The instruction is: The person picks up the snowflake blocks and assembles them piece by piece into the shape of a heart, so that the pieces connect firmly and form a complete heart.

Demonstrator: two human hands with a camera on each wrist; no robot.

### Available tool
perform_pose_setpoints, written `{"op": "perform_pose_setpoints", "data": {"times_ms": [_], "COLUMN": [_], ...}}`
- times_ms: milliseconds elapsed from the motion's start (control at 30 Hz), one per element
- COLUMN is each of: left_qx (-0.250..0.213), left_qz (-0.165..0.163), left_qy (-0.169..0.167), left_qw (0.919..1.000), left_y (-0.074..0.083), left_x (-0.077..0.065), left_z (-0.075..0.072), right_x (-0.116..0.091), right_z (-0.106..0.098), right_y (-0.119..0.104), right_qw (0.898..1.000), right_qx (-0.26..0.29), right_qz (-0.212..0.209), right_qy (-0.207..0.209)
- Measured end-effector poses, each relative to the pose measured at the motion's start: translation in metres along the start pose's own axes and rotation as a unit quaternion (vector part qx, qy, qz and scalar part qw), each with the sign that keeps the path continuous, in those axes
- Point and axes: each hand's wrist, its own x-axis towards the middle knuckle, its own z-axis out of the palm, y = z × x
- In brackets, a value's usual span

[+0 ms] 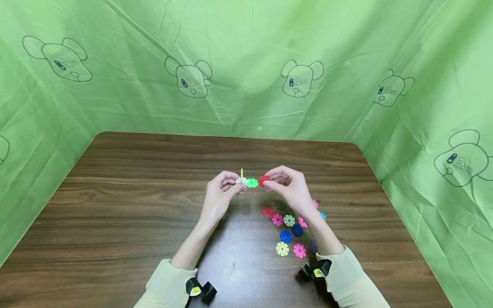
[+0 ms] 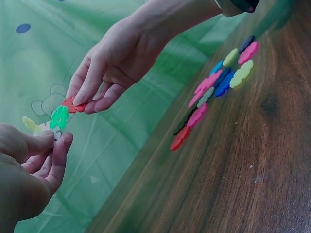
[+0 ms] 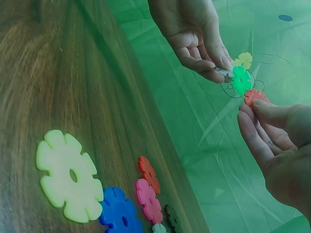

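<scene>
Both hands are raised over the table around a short chain of notched plastic discs. My left hand [image 1: 220, 194] pinches a white disc [image 1: 241, 181] between thumb and fingers. A yellow disc [image 1: 242, 173] stands up edge-on from the white one. Beside them is a bright green disc [image 1: 252, 183], seen face-on in the right wrist view. With thumb and fingertips my right hand [image 1: 289, 188] pinches a red disc [image 1: 263, 180] at the green disc's right edge. Fingers partly cover the white and red discs.
On the brown wooden table [image 1: 135, 214], loose discs lie below the right hand, among them a pink disc [image 1: 299, 250], a pale yellow disc [image 1: 282, 249], a blue disc [image 1: 285, 236] and a red disc [image 1: 268, 212]. A green curtain [image 1: 246, 111] surrounds the table's back and sides.
</scene>
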Motion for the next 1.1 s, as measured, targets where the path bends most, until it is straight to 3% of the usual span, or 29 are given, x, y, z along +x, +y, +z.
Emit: {"op": "perform_pose_setpoints", "data": {"times_ms": [300,600,1100], "left_qx": [-0.006,-0.026,-0.047], "left_qz": [-0.013,-0.021,-0.043], "left_qy": [-0.013,-0.002,-0.001], "left_qw": [0.9998,0.9994,0.9980], "left_y": [-0.001,0.000,0.000], "left_x": [-0.001,-0.003,-0.003], "left_z": [0.000,0.003,0.002], "right_x": [-0.002,-0.003,-0.001], "right_z": [0.003,0.007,0.009], "right_y": [0.000,0.004,0.003], "right_qw": [0.999,0.998,0.996], "right_qx": [0.037,0.062,0.086], "right_qz": [-0.003,0.023,0.018], "right_qy": [-0.012,0.014,0.022]}}
